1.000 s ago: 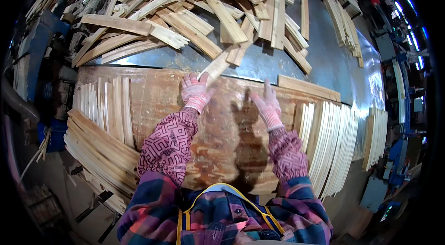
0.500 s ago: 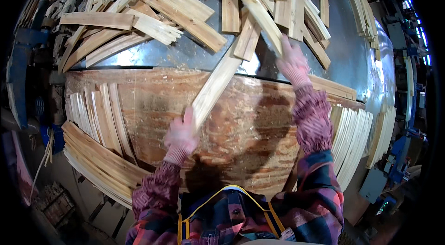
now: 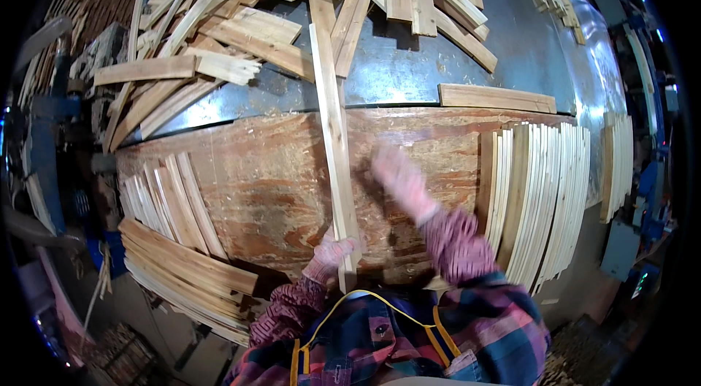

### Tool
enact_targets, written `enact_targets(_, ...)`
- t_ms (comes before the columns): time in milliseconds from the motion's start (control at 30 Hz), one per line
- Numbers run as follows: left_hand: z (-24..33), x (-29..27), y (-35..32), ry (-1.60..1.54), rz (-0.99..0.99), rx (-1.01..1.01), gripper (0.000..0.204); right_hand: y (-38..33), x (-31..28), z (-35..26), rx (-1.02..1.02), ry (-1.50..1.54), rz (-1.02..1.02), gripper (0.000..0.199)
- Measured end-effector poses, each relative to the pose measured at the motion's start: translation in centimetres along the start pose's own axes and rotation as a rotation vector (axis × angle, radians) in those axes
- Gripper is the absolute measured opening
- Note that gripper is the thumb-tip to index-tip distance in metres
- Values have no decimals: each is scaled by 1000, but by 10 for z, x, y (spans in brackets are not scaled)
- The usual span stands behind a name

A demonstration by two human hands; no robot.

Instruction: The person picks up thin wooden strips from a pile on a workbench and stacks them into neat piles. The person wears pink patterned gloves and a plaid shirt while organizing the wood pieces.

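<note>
Left gloved hand with fingers clamped on the near end of a long pale wooden slat stretching away over the brown board table, right gloved hand blurred beside it, fingers apparently spread, holding nothing

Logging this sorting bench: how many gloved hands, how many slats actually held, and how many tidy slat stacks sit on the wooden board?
Gloved hands: 2, left hand and right hand
Held slat: 1, in the left hand
Tidy slat stacks: 2, left stack and right stack
Total: 5
</note>
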State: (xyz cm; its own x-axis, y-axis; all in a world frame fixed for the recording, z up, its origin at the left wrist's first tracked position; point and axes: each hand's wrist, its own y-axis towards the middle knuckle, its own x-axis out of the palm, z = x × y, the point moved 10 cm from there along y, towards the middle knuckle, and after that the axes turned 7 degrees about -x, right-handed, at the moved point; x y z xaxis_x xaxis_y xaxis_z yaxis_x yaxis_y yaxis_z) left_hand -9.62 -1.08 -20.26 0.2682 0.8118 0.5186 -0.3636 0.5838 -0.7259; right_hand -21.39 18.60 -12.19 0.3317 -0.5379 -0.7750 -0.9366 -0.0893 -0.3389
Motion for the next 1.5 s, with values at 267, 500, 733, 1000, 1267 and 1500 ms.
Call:
enact_targets(267,27,-51,-85,355,193,22,76,227,-80,121,271,734,513,61)
enact_targets(500,-18,-71,-102,383,330,-123,64,64,-54,118,245,1022,507,55)
enact_targets(733,47,17,15,1098,356,246,106,-86,64,0,-229,-54,319,33)
enact_targets(1000,48,23,12,1123,709,438,106,120,-178,119,242,23,433,78)
enact_targets(1267,50,25,15,1137,743,101,106,219,-193,191,481,-242,469,83)
enact_targets(1500,72,30,4,745,580,337,57,53,-168,136,447,-184,252,90)
